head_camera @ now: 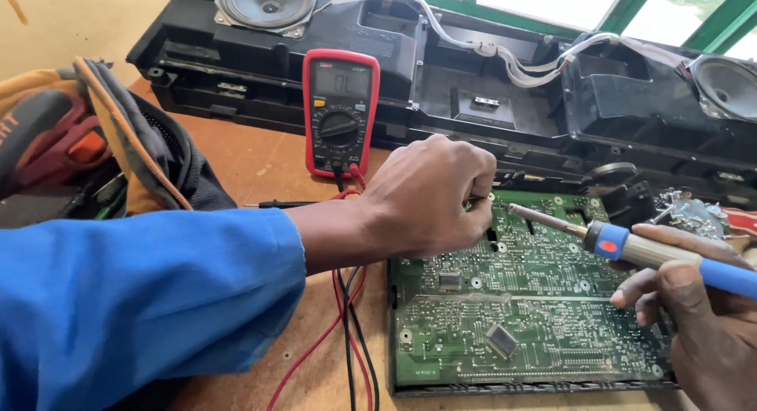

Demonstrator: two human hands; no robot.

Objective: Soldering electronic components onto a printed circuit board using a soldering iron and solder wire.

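Observation:
A green circuit board (524, 316) lies solder side up on a wooden bench. My left hand (422, 198), in a blue sleeve, rests curled on the board's upper left corner; whatever its fingertips pinch is hidden. My right hand (702, 316) grips a blue-handled soldering iron (631, 248) whose metal tip points left at the board's top edge, close to my left fingertips.
A red multimeter (340, 113) leans against an opened black stereo housing (505, 87) with two speakers and white ribbon cables. Red and black probe leads (347, 332) trail down the bench. An orange and dark tool bag (95, 143) sits at the left.

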